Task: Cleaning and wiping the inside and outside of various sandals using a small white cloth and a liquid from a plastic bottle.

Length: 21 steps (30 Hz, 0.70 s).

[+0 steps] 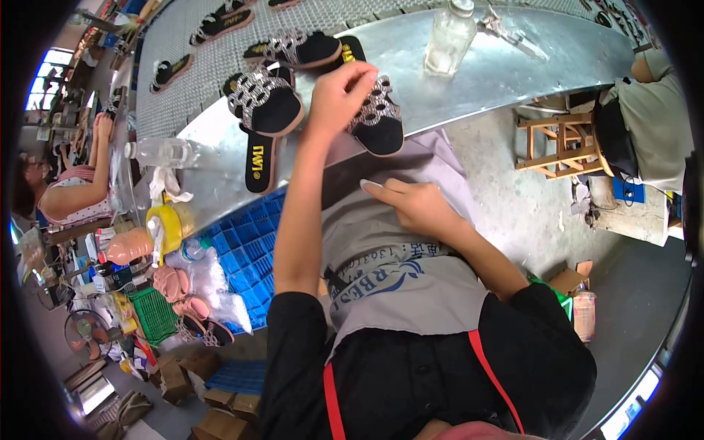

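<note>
My left hand (341,95) is just over a black slide sandal (378,136) with a glittery cut-out strap, at the metal table's near edge. Its fingertips are pressed together by the strap; whatever they pinch is too small to make out. Lower, in front of my apron, my right hand (422,209) has its fingers curled and the index pointing left. A pale sliver shows at its tip, nail or small object. Left of my left arm, another glittery sandal (271,106) rests across a black sandal (260,165) with gold lettering. A further sandal (301,50) lies behind.
A clear glass bottle (449,40) and a metal tool (510,35) stand and lie on the metal table (506,81). A mesh conveyor (183,81) carries more sandals. At left are a plastic bottle (165,152), yellow tape roll (170,224) and blue crate (253,253). Another person (653,125) sits at right.
</note>
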Each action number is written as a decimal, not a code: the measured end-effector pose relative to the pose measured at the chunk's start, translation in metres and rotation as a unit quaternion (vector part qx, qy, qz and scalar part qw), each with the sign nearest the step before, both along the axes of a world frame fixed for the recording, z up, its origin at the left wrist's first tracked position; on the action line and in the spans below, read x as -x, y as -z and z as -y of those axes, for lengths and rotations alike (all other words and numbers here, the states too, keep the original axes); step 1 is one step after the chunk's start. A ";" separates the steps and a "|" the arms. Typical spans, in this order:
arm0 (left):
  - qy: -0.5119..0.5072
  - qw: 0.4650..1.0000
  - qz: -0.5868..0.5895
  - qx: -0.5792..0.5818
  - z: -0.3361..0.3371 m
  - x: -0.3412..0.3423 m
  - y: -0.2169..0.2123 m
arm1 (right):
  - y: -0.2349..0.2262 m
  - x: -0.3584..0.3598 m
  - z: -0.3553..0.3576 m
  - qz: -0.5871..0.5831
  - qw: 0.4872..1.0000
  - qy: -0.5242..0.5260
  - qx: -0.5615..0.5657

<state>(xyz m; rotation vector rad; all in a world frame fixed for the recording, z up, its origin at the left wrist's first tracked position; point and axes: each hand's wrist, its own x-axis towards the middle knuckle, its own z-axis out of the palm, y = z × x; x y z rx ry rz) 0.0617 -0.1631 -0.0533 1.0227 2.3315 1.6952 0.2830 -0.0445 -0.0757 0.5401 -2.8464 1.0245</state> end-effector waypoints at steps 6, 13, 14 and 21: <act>-0.165 0.931 -0.253 0.207 -0.002 -0.073 -0.015 | 0.011 -0.020 -0.014 -0.026 0.997 0.054 0.043; -0.114 0.980 -0.119 0.112 0.024 -0.110 -0.044 | 0.007 -0.047 -0.023 0.013 0.978 0.084 0.190; -0.086 0.986 -0.090 0.106 0.030 -0.119 -0.053 | 0.009 -0.051 -0.026 0.002 0.979 0.076 0.188; -0.020 0.993 -0.065 0.096 0.050 -0.112 -0.150 | 0.019 -0.071 -0.039 0.063 0.939 0.140 0.308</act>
